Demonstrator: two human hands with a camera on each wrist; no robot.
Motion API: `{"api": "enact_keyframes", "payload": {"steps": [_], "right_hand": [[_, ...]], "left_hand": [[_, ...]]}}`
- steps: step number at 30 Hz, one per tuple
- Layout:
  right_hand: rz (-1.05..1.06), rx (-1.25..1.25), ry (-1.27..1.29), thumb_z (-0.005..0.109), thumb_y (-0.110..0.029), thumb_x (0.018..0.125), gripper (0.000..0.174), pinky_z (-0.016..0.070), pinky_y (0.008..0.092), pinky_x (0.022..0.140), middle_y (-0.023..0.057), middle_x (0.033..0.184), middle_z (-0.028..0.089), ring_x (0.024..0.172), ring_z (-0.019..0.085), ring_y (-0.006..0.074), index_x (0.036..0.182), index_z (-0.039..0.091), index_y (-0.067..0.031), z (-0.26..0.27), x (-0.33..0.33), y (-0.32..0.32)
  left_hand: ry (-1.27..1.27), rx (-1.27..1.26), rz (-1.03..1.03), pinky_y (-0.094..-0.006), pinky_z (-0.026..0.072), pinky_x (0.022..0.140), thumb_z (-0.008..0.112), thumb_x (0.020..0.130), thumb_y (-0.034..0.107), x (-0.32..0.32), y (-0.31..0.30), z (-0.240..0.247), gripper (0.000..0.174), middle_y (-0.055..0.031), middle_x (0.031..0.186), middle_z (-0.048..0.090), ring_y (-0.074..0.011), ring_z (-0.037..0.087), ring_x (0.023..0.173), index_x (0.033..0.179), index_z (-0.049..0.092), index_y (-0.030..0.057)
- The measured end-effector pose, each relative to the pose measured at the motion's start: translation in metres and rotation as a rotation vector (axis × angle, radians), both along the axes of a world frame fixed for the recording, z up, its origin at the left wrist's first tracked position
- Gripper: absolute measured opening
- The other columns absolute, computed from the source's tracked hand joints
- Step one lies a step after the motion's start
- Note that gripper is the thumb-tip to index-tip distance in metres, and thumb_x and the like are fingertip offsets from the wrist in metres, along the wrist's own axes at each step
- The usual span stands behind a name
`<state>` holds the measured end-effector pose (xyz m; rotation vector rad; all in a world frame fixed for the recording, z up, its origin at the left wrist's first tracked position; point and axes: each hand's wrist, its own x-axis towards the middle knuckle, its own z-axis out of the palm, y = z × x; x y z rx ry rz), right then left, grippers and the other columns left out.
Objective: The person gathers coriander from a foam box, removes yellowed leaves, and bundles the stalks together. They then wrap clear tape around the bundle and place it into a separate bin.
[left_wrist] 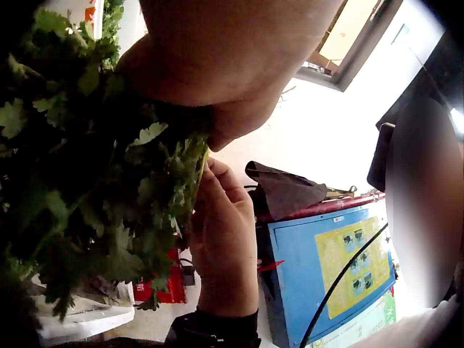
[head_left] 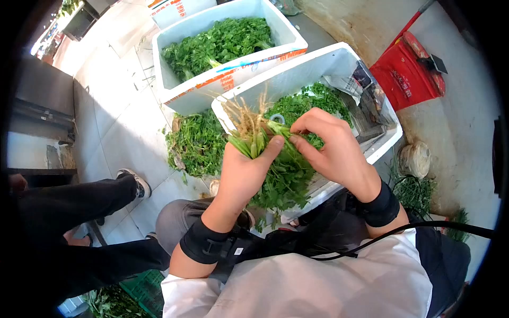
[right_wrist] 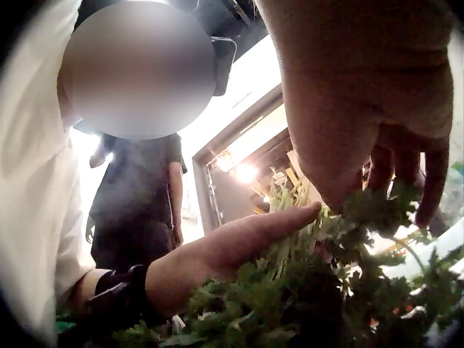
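A bunch of leafy greens [head_left: 283,180] with tan roots [head_left: 246,119] is gripped in the left hand [head_left: 238,172], the roots pointing away from the body and the leaves hanging below. The right hand [head_left: 336,153] pinches at the green stems beside the left thumb. In the left wrist view dark leaves [left_wrist: 94,181] fill the left side, and the right hand [left_wrist: 225,239] touches their edge. The right wrist view has the left hand [right_wrist: 225,250] around the pale stems [right_wrist: 297,210], with the right hand [right_wrist: 362,94] above the leaves; its fingertips are partly hidden.
A foam box [head_left: 233,79] full of greens stands ahead; a second foam box [head_left: 389,140] holds greens, a roll of tape and newspaper. Loose greens [head_left: 196,143] lie on the floor. A red container [head_left: 405,74] is at the right. Another person's legs [head_left: 90,206] are at the left.
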<state>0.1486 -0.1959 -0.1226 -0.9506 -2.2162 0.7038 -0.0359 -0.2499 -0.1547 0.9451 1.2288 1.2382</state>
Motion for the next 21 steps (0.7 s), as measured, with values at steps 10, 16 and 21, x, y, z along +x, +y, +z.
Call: {"api": "enact_keyframes", "payload": {"steps": [10, 16, 21], "right_hand": [[0.041, -0.037, -0.041, 0.071, -0.01, 0.087, 0.013, 0.0538, 0.0441, 0.07, 0.0145, 0.088, 0.066, 0.083, 0.065, 0.0372, 0.097, 0.067, -0.0036, -0.001, 0.004, 0.0001], [0.019, 0.193, -0.068, 0.074, -0.01, 0.083, 0.012, 0.0539, 0.0406, 0.066, 0.0087, 0.082, 0.062, 0.077, 0.065, 0.0305, 0.093, 0.068, -0.0063, -0.0029, 0.0026, -0.0006], [0.018, 0.334, -0.082, 0.074, -0.008, 0.081, 0.01, 0.0525, 0.0384, 0.062, 0.0055, 0.078, 0.058, 0.071, 0.062, 0.0257, 0.089, 0.068, -0.0069, -0.0013, 0.0036, 0.0002]], "left_hand": [[-0.062, 0.012, 0.066, -0.0304, 0.0512, 0.088, 0.065, 0.098, 0.007, -0.0005, 0.0009, 0.0027, 0.019, -0.009, 0.114, 0.07, -0.0139, 0.063, 0.097, 0.116, 0.064, -0.001], [-0.052, 0.114, 0.082, -0.0299, 0.0515, 0.09, 0.065, 0.099, 0.006, 0.0053, 0.0002, 0.0035, 0.017, -0.0097, 0.113, 0.071, -0.0138, 0.064, 0.098, 0.115, 0.064, -0.0011], [0.096, 0.145, 0.053, -0.0278, 0.0514, 0.082, 0.066, 0.099, 0.007, 0.0052, -0.0024, 0.0012, 0.014, -0.0066, 0.106, 0.071, -0.0121, 0.062, 0.091, 0.112, 0.065, -0.0009]]}}
